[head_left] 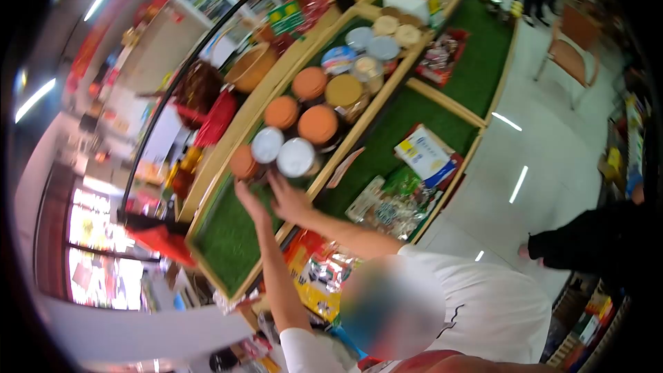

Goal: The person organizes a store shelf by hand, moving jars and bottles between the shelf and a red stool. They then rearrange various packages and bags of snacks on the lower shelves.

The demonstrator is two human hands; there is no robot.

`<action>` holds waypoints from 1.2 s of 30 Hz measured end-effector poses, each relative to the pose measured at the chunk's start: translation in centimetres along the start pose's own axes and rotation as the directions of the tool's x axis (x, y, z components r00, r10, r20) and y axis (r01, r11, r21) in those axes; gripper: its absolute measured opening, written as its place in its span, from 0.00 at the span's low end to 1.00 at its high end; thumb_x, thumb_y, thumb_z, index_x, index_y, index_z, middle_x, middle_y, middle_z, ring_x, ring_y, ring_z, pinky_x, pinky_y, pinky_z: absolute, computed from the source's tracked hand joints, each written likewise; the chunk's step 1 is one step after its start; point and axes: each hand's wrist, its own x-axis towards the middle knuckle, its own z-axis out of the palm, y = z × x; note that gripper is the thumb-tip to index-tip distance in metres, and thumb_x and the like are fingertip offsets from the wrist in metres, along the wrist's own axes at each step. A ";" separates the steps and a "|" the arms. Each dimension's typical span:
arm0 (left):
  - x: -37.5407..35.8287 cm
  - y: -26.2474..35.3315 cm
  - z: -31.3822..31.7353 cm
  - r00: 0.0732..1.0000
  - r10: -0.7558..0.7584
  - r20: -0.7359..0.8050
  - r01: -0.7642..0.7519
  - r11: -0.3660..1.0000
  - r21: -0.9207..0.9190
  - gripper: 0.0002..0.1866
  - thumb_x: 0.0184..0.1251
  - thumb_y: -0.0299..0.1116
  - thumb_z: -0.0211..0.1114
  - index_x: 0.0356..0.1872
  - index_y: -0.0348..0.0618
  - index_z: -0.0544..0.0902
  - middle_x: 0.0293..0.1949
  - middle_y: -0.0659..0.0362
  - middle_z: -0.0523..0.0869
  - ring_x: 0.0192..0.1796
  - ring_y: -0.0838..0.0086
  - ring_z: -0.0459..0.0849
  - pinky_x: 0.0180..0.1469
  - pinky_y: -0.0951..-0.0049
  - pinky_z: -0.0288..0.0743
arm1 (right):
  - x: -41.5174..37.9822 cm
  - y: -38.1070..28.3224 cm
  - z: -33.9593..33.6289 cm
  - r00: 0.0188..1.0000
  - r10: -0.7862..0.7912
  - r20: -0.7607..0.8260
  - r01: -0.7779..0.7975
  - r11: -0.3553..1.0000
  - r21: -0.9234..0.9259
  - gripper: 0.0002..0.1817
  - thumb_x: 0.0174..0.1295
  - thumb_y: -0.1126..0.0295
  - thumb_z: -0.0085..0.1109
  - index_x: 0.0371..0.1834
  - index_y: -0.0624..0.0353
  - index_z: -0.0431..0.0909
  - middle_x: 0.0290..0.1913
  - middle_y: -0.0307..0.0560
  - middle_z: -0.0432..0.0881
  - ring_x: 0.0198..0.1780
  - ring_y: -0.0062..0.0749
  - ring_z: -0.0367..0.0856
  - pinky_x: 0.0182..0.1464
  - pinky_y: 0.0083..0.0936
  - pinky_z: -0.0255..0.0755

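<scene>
At the near end of a group of jars stands a jar with an orange lid [243, 162]. My left hand [253, 202] is against its near side, fingertips bent at the jar. From the other side my right hand [290, 202] reaches to the same jar, its fingers at the jar's lower edge and partly hidden. Just beyond are two white-lidded jars, one [267, 145] farther and one [297, 157] close to my right fingers. More orange-lidded jars [318, 124] and a gold-lidded jar [344, 90] stand behind them. All rest on the green-lined wooden shelf [238, 231].
A lower green shelf [376, 141] holds a white and yellow box [427, 155] and plastic packets [397, 204]. A brown basket [252, 68] is behind the upper rail. Right of the shelves are a chair [573, 45] and a person in black trousers [587, 242].
</scene>
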 end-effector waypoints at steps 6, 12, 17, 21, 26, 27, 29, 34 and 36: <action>4.4 -2.9 1.3 0.964 -0.161 0.213 0.246 0.845 -0.476 0.36 0.73 0.60 0.44 0.67 0.38 0.67 0.61 0.45 0.74 0.58 0.53 0.78 0.60 0.49 0.74 | 0.1 -0.9 0.3 0.995 0.037 -0.091 -0.038 0.999 -0.014 0.54 0.52 0.55 0.62 0.80 0.58 0.42 0.70 0.69 0.65 0.30 0.54 0.84 0.25 0.44 0.77; 6.3 -5.2 -2.1 0.907 -0.347 0.241 0.418 0.817 -0.397 0.40 0.73 0.66 0.39 0.72 0.44 0.62 0.63 0.45 0.74 0.62 0.51 0.77 0.62 0.47 0.76 | -0.4 -0.8 0.0 0.991 0.058 -0.124 -0.049 0.996 0.078 0.47 0.55 0.57 0.60 0.77 0.59 0.49 0.26 0.57 0.82 0.23 0.53 0.80 0.22 0.45 0.73; 3.0 -4.9 -4.9 0.975 -0.190 0.111 0.219 0.901 -0.375 0.39 0.74 0.64 0.37 0.72 0.42 0.62 0.66 0.46 0.72 0.66 0.52 0.75 0.67 0.50 0.73 | -0.6 -0.7 0.5 0.992 -0.033 -0.124 0.045 0.994 0.101 0.38 0.60 0.49 0.57 0.70 0.58 0.61 0.16 0.52 0.76 0.18 0.51 0.77 0.20 0.43 0.70; -0.9 -2.7 -6.7 0.931 -0.311 0.192 0.365 0.804 -0.470 0.42 0.72 0.67 0.39 0.74 0.44 0.61 0.70 0.47 0.67 0.70 0.52 0.69 0.71 0.49 0.66 | -0.8 -0.4 0.9 0.954 -0.105 -0.281 0.136 0.986 0.094 0.42 0.62 0.39 0.54 0.68 0.62 0.65 0.44 0.59 0.84 0.32 0.53 0.85 0.29 0.43 0.78; -0.6 -3.8 -7.2 0.918 -0.312 0.245 0.393 0.801 -0.453 0.44 0.69 0.69 0.41 0.75 0.45 0.59 0.72 0.46 0.63 0.72 0.49 0.64 0.73 0.49 0.62 | -0.5 -1.1 -0.4 0.999 0.031 -0.026 -0.031 0.999 0.027 0.46 0.64 0.31 0.42 0.68 0.65 0.68 0.57 0.59 0.81 0.39 0.54 0.86 0.37 0.44 0.81; -2.5 -1.7 -5.7 0.952 -0.275 0.131 0.305 0.863 -0.402 0.45 0.68 0.70 0.42 0.76 0.45 0.57 0.73 0.46 0.61 0.74 0.49 0.62 0.74 0.47 0.60 | -0.4 -1.2 -1.2 0.998 0.042 0.056 -0.044 0.998 0.045 0.46 0.65 0.31 0.40 0.68 0.65 0.68 0.53 0.60 0.83 0.40 0.54 0.86 0.38 0.44 0.81; -3.8 -1.7 -5.9 0.970 -0.210 0.124 0.243 0.884 -0.400 0.45 0.68 0.70 0.41 0.76 0.46 0.56 0.74 0.46 0.60 0.74 0.49 0.61 0.74 0.47 0.59 | -1.0 -1.3 -2.8 0.986 0.035 0.166 -0.054 0.993 0.108 0.47 0.65 0.30 0.39 0.67 0.66 0.69 0.48 0.61 0.85 0.40 0.55 0.86 0.39 0.43 0.80; -9.9 2.9 -7.0 0.999 -0.033 0.016 0.036 0.899 -0.437 0.44 0.69 0.68 0.43 0.74 0.41 0.59 0.71 0.45 0.62 0.73 0.52 0.62 0.75 0.49 0.57 | -5.1 -1.7 -1.0 0.959 -0.262 -0.111 0.282 0.823 0.494 0.47 0.66 0.38 0.50 0.77 0.63 0.53 0.65 0.68 0.69 0.63 0.51 0.76 0.62 0.37 0.71; -14.0 4.9 -7.3 0.999 -0.010 -0.050 -0.015 0.871 -0.491 0.42 0.71 0.66 0.42 0.73 0.41 0.59 0.71 0.46 0.63 0.72 0.52 0.65 0.72 0.50 0.62 | -7.7 -4.1 -3.9 0.965 -0.261 0.035 0.184 0.766 0.616 0.48 0.66 0.38 0.52 0.77 0.62 0.51 0.72 0.63 0.58 0.69 0.54 0.66 0.67 0.37 0.65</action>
